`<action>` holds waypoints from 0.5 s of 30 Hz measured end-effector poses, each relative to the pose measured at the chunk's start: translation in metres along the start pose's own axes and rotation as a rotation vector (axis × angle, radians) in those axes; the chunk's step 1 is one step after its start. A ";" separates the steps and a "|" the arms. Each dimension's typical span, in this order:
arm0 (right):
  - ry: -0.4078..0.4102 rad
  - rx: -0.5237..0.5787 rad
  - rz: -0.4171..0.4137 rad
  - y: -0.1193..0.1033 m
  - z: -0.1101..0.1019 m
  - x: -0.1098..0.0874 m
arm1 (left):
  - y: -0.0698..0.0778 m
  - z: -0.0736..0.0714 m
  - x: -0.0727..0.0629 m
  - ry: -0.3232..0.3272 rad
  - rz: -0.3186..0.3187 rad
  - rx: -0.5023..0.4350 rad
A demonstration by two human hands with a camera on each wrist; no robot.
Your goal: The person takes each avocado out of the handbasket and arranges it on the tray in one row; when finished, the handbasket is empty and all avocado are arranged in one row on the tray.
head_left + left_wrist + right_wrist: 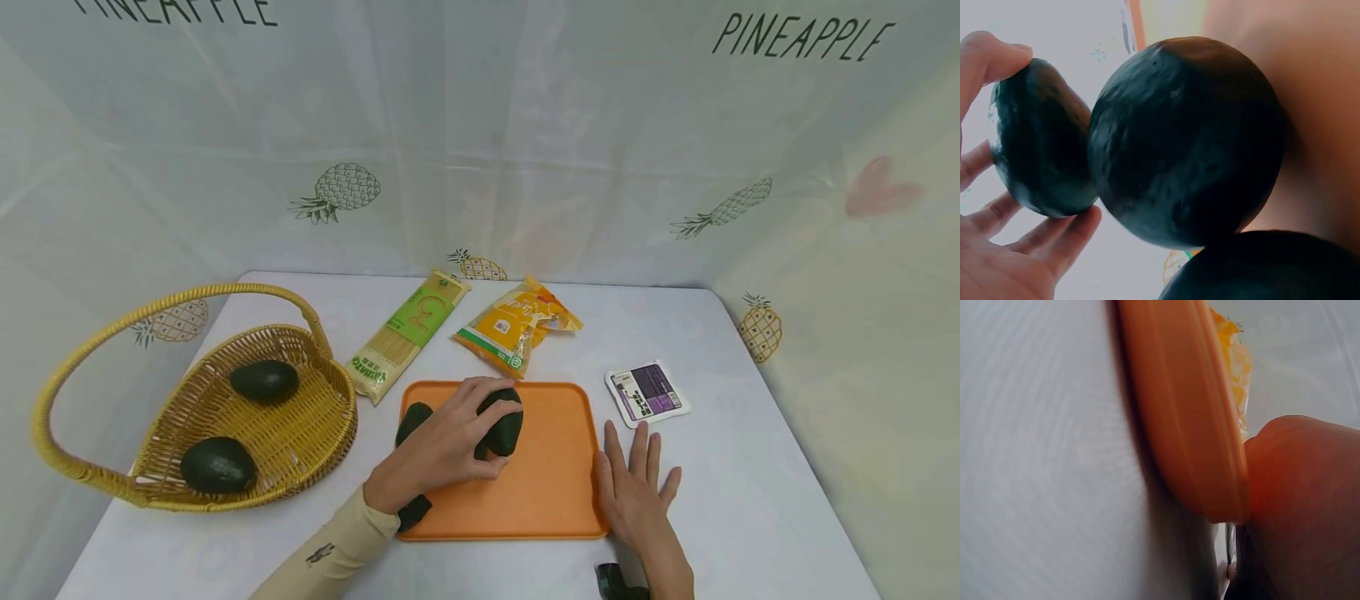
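In the head view my left hand (450,446) is over the left half of an orange tray (543,496). Its fingers and thumb curl round a dark green avocado (504,427), which the left wrist view also shows gripped at the left. Another avocado (411,419) is at the tray's left side, partly hidden by that hand. A big avocado (1185,144) fills the middle of the left wrist view, with part of one more (1272,269) below. My right hand (636,492) lies beside the tray's right edge, touching it, fingers extended.
At the left stands a yellow wicker basket (330,437) with a tall handle, holding two avocados (264,382). Behind the tray lie a pack of noodles (408,333) and an orange-yellow bag (510,329). A white and purple packet (647,393) sits at the right.
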State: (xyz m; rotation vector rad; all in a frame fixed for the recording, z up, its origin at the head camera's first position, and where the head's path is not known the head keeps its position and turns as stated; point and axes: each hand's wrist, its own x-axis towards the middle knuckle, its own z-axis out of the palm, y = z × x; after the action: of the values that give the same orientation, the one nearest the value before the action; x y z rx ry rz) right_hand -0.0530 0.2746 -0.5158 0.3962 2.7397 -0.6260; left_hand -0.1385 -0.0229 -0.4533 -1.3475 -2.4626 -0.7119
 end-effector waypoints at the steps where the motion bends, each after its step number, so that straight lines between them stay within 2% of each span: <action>1: -0.001 0.000 0.001 0.000 0.000 0.000 | 0.000 0.000 0.000 -0.014 0.004 0.008; 10: -0.009 -0.002 0.009 -0.001 -0.001 0.000 | 0.005 0.004 0.005 -0.137 0.006 0.030; 15: -0.007 -0.002 0.004 -0.001 -0.001 0.000 | 0.006 0.010 0.006 -0.177 0.033 0.110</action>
State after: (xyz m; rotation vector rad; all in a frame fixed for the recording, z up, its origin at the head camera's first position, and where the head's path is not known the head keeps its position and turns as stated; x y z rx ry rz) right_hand -0.0531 0.2744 -0.5146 0.3979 2.7319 -0.6226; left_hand -0.1363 -0.0106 -0.4578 -1.4624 -2.5652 -0.4600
